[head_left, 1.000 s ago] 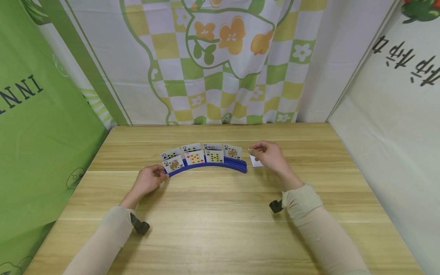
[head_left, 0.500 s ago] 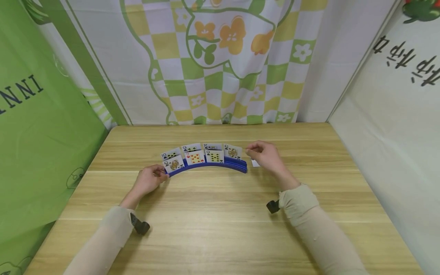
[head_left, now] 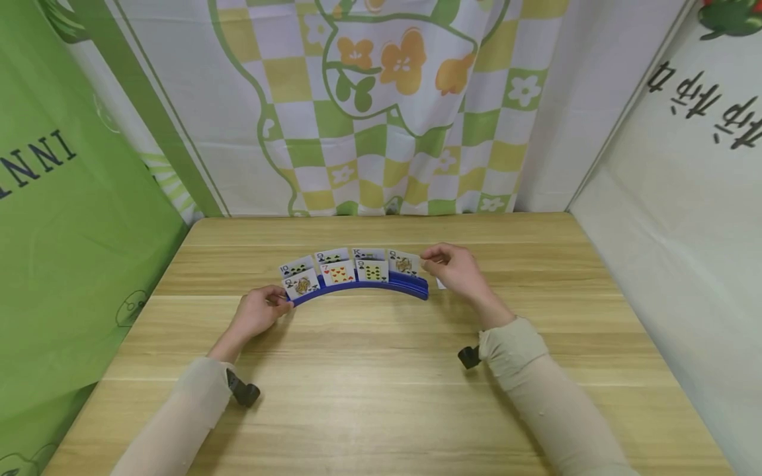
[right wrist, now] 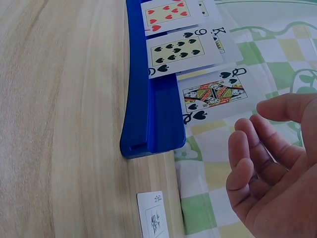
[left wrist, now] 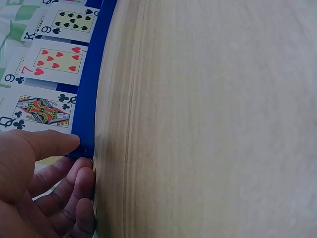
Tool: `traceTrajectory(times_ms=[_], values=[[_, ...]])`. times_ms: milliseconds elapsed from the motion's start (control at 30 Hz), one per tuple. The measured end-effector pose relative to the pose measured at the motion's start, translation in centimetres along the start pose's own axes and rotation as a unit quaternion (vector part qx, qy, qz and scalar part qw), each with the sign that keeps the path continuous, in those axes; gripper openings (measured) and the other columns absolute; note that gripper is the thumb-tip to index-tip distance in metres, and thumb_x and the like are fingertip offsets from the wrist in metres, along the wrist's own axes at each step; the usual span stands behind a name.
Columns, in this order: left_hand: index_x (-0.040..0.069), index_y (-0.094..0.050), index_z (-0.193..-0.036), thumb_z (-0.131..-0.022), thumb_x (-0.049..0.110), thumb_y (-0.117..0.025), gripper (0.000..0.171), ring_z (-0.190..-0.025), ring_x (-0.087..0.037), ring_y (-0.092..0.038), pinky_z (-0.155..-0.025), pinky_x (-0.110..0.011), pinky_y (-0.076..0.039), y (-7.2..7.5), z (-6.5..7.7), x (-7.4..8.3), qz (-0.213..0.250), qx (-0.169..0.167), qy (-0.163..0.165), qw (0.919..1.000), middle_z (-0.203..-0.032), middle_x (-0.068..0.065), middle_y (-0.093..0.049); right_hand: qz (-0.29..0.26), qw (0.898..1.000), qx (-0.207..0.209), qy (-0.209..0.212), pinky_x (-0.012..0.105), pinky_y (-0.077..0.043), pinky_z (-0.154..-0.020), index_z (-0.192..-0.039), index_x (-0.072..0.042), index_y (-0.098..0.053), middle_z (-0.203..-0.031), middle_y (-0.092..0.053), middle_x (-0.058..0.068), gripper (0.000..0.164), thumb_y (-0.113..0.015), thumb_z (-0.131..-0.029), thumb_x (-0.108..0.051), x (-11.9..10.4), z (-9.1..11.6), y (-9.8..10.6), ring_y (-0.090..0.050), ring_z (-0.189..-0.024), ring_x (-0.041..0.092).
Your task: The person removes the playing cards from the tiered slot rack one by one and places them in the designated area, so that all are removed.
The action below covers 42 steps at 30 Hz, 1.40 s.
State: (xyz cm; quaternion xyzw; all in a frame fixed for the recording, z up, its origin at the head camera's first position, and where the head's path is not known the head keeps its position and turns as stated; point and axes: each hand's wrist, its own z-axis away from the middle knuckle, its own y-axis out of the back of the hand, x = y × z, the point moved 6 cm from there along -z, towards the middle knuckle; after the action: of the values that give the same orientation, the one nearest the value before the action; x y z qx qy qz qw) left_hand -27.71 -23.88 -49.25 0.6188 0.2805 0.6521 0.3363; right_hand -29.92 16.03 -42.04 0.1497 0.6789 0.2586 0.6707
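Observation:
A curved blue card holder (head_left: pixel 407 284) holds playing cards upright in two rows. My left hand (head_left: pixel 258 311) pinches its left end, with the thumb beside the queen of clubs (left wrist: pixel 43 110). In the front row, a seven of hearts (head_left: pixel 338 273) and a nine of spades (head_left: pixel 372 271) follow. A ten, a nine, a king (head_left: pixel 368 253) and the queen of spades (right wrist: pixel 215 94) stand behind. My right hand (head_left: pixel 455 268) is at the right edge of that queen, fingers loosely bent and gripping nothing; whether the thumb touches the card, I cannot tell.
A single card (right wrist: pixel 153 215) lies on the wooden table (head_left: pixel 369 383) right of the holder, mostly under my right hand in the head view. A checkered curtain (head_left: pixel 393 145) hangs behind the table's far edge. Cloth walls flank both sides.
My right hand has moved slightly left, from above the loose card toward the queen of spades, covering more of the loose card. The left hand and holder have stayed put.

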Motion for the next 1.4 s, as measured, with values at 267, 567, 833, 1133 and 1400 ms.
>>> traceTrajectory(times_ms=[267, 567, 833, 1133, 1400], values=[[-0.001, -0.066, -0.115, -0.09, 0.021, -0.071, 0.034, -0.087, -0.024, -0.065, -0.07, -0.028, -0.046, 0.0, -0.1, -0.1, -0.004, 0.003, 0.001, 1.0, -0.099, -0.015, -0.073, 0.014, 1.0, 0.002, 0.012, 0.033, -0.052, -0.078, -0.114, -0.011, -0.067, -0.112, -0.069, 0.01, 0.025, -0.066, -0.095, -0.027, -0.5, -0.3, -0.3, -0.063, -0.098, 0.025], [-0.001, -0.066, -0.115, -0.091, 0.021, -0.071, 0.033, -0.086, -0.023, -0.065, -0.069, -0.027, -0.047, 0.0, -0.2, -0.2, -0.002, 0.002, -0.003, 1.0, -0.099, -0.014, -0.072, 0.019, 1.0, 0.014, 0.02, 0.033, -0.051, -0.08, -0.11, -0.01, -0.068, -0.11, -0.07, 0.01, 0.022, -0.067, -0.094, -0.024, -0.4, -0.7, -0.5, -0.064, -0.097, 0.027], [-0.001, -0.066, -0.114, -0.091, 0.021, -0.071, 0.032, -0.087, -0.023, -0.065, -0.069, -0.028, -0.046, -0.1, -0.1, -0.2, 0.001, 0.0, 0.001, 1.0, -0.099, -0.014, -0.072, 0.025, 0.999, 0.016, 0.026, 0.038, -0.052, -0.084, -0.107, -0.011, -0.069, -0.107, -0.071, 0.01, 0.019, -0.067, -0.094, -0.025, -0.4, -0.9, -0.6, -0.064, -0.096, 0.025], [0.0, -0.067, -0.114, -0.091, 0.021, -0.071, 0.032, -0.087, -0.023, -0.065, -0.069, -0.028, -0.046, 0.0, 0.0, 0.0, -0.004, 0.004, -0.002, 1.0, -0.098, -0.014, -0.073, 0.019, 0.999, 0.019, 0.032, 0.039, -0.051, -0.085, -0.107, -0.01, -0.068, -0.106, -0.07, 0.01, 0.019, -0.065, -0.097, -0.025, -0.5, -0.8, -0.5, -0.064, -0.096, 0.024], [0.0, -0.067, -0.113, -0.09, 0.022, -0.071, 0.032, -0.089, -0.025, -0.065, -0.072, -0.029, -0.046, 0.1, 0.1, 0.0, -0.004, 0.006, -0.002, 1.0, -0.099, -0.014, -0.073, 0.011, 0.998, 0.043, 0.046, 0.035, -0.05, -0.08, -0.105, -0.007, -0.069, -0.102, -0.072, 0.011, 0.017, -0.066, -0.096, -0.022, -1.2, -0.8, 0.6, -0.064, -0.092, 0.024]])
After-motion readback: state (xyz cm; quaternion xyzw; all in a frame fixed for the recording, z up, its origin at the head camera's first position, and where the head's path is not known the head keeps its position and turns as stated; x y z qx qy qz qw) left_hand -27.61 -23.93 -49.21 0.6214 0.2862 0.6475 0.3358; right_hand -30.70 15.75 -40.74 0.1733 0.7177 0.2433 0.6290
